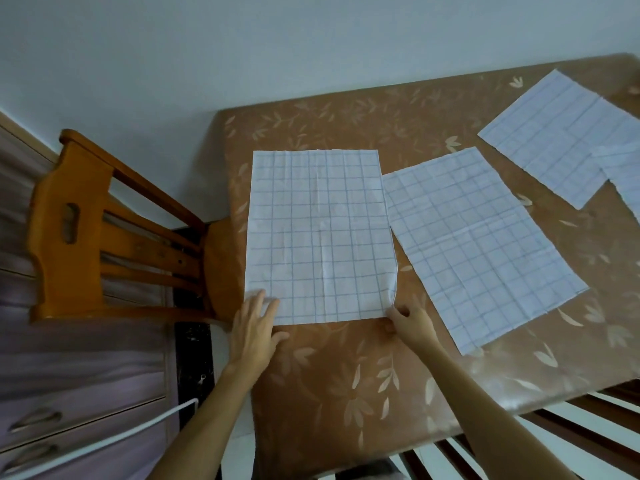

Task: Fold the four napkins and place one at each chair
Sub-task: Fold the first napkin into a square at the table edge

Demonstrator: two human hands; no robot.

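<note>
Our left grip (pixel 258 327) lies flat, fingers straight, on the near left corner of the checked napkin (pixel 318 237), while our right grip (pixel 412 322) pinches its near right corner. This napkin lies unfolded on the bench (pixel 346 382) beside the wooden chair (pixel 86 230). To its right lie the second napkin (pixel 481 244), then the third napkin (pixel 561 140) and fourth napkin (pixel 623 174), overlapping.
</note>
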